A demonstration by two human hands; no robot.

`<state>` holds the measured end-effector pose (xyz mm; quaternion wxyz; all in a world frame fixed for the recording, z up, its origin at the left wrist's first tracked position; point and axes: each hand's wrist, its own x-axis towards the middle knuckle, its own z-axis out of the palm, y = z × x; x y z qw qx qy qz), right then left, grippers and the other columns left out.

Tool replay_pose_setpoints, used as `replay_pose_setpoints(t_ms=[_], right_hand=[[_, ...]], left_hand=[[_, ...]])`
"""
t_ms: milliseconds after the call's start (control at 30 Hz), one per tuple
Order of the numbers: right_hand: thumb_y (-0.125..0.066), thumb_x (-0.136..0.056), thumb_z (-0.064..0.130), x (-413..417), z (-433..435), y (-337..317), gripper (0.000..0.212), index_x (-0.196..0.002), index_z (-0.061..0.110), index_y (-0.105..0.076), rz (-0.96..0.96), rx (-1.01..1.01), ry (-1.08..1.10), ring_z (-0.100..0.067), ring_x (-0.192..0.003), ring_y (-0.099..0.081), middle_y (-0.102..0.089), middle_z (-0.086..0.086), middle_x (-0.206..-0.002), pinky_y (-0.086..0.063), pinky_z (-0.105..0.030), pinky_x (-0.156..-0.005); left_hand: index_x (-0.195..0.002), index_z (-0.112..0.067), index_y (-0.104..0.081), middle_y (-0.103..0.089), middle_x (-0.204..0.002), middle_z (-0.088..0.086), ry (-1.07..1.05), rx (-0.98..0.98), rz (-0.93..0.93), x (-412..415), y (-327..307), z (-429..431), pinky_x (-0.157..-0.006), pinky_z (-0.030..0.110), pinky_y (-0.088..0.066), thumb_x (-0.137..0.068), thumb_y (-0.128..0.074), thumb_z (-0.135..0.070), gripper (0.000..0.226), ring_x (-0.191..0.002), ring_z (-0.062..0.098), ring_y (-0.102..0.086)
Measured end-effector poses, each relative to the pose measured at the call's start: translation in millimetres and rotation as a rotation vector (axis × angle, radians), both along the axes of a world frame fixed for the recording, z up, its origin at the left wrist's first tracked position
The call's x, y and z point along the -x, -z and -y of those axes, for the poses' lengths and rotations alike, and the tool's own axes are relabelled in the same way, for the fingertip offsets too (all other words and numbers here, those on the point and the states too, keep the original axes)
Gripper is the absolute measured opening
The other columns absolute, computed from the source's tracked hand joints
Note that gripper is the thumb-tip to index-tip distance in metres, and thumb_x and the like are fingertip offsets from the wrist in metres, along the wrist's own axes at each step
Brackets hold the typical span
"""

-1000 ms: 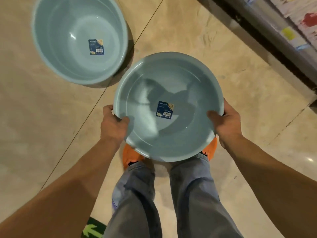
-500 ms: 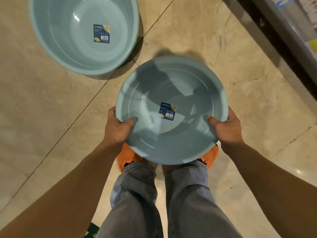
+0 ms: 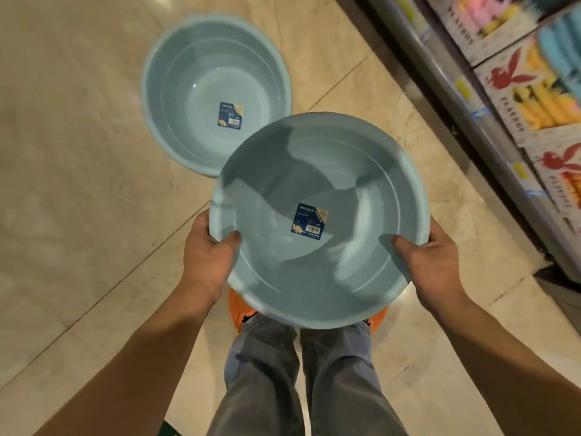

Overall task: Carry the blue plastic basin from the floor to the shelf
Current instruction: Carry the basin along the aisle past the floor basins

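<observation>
Head view: my left hand (image 3: pixel 206 256) and right hand (image 3: pixel 435 262) grip the blue basin (image 3: pixel 317 221) rim, second basin (image 3: pixel 213 92) on floor (image 3: pixel 78 184), shelf (image 3: pixel 515 99) right.

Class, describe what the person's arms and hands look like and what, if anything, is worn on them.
Both forearms are bare: no sleeves, gloves, watch or visible rings on the left hand or right hand. Below are grey jeans and orange shoes.

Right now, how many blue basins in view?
2. One basin is held at its rim by the left hand and right hand; the other basin sits on the floor beyond it.
</observation>
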<state>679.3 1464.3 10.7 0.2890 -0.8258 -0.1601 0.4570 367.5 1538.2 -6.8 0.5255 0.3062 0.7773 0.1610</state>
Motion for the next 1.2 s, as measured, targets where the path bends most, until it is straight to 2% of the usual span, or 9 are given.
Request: replay_pose_setpoints(t_ms=[133,233,333,500,633,867,1033,1100,1200], right_hand=[[-0.074,-0.084,0.0,19.6,-52.3,-48.6,0.052,-0.13,0.023,-0.068,-0.003,-0.033,-0.001,-0.023,-0.092,-0.073,-0.074,0.007,-0.103,-0.059,-0.03,-0.065],[-0.072,-0.085,-0.001,37.5,-93.6,-71.6,0.051,-0.129,0.025,-0.068,-0.013,-0.05,-0.014,-0.021,-0.087,-0.073,-0.074,0.007,-0.099,-0.061,-0.032,-0.059],[-0.07,-0.085,0.0,55.5,-131.5,-78.2,0.048,-0.124,0.029,-0.069,-0.027,-0.068,-0.043,-0.025,-0.084,-0.074,-0.075,0.007,-0.092,-0.062,-0.038,-0.064],[-0.069,-0.085,0.004,77.1,-206.3,-65.7,0.05,-0.124,0.036,-0.068,-0.09,-0.061,-0.118,-0.017,-0.082,-0.074,-0.076,0.013,-0.087,-0.06,-0.029,-0.06],[-0.069,-0.088,0.006,86.6,-263.2,-51.2,0.051,-0.131,0.033,-0.063,-0.104,-0.022,-0.22,-0.016,-0.085,-0.072,-0.072,0.008,-0.097,-0.057,-0.02,-0.056],[-0.069,-0.092,0.013,105.3,-327.8,2.8,0.049,-0.137,0.03,-0.06,-0.041,0.042,-0.3,-0.013,-0.089,-0.068,-0.067,0.013,-0.103,-0.061,-0.032,-0.064],[-0.069,-0.094,0.016,114.3,-337.7,48.4,0.047,-0.138,0.03,-0.06,-0.009,0.065,-0.276,-0.024,-0.096,-0.07,-0.069,0.002,-0.113,-0.065,-0.044,-0.077],[-0.068,-0.095,0.015,114.7,-335.7,65.5,0.046,-0.138,0.03,-0.06,-0.018,0.087,-0.256,-0.023,-0.095,-0.07,-0.069,0.002,-0.113,-0.065,-0.041,-0.074],[-0.068,-0.095,0.013,114.6,-329.0,85.3,0.046,-0.136,0.031,-0.062,-0.056,0.104,-0.196,-0.018,-0.092,-0.069,-0.069,0.006,-0.108,-0.061,-0.024,-0.058]], left_hand=[[-0.116,-0.027,-0.064,-0.075,-0.103,-0.003,-0.008,-0.038,0.015,23.8,-53.0,-40.9,-0.082,0.048,-0.061,-0.08,-0.068,-0.029,0.037,-0.094,0.023,-0.073],[-0.125,-0.022,-0.061,-0.072,-0.103,-0.007,-0.032,-0.059,-0.006,41.7,-79.9,-74.9,-0.08,0.041,-0.059,-0.092,-0.068,-0.016,0.035,-0.097,0.022,-0.072],[-0.123,-0.024,-0.061,-0.073,-0.1,-0.005,-0.042,-0.063,-0.021,58.1,-93.7,-108.4,-0.073,0.039,-0.06,-0.092,-0.066,-0.01,0.034,-0.09,0.021,-0.073],[-0.122,-0.025,-0.061,-0.073,-0.103,0.003,-0.142,-0.044,-0.052,76.2,-89.8,-156.5,-0.068,0.041,-0.059,-0.09,-0.069,-0.01,0.037,-0.088,0.029,-0.072],[-0.121,-0.025,-0.06,-0.071,-0.104,0.003,-0.212,-0.006,-0.078,84.2,-73.4,-183.8,-0.079,0.05,-0.062,-0.09,-0.07,-0.01,0.036,-0.093,0.029,-0.071],[-0.122,-0.022,-0.059,-0.071,-0.102,0.0,-0.302,0.018,-0.042,101.6,-8.0,-224.5,-0.08,0.043,-0.06,-0.09,-0.068,-0.004,0.038,-0.095,0.026,-0.07],[-0.127,-0.016,-0.06,-0.071,-0.1,0.006,-0.325,0.062,-0.004,106.3,35.9,-241.3,-0.082,0.053,-0.062,-0.08,-0.072,-0.014,0.048,-0.089,0.031,-0.07],[-0.122,-0.016,-0.062,-0.07,-0.1,0.008,-0.321,0.091,-0.005,105.1,50.3,-242.1,-0.079,0.05,-0.061,-0.077,-0.068,-0.013,0.046,-0.091,0.033,-0.068],[-0.109,-0.018,-0.062,-0.067,-0.094,0.003,-0.303,0.108,-0.009,102.7,69.0,-238.7,-0.077,0.043,-0.057,-0.073,-0.063,-0.007,0.037,-0.087,0.029,-0.064]])
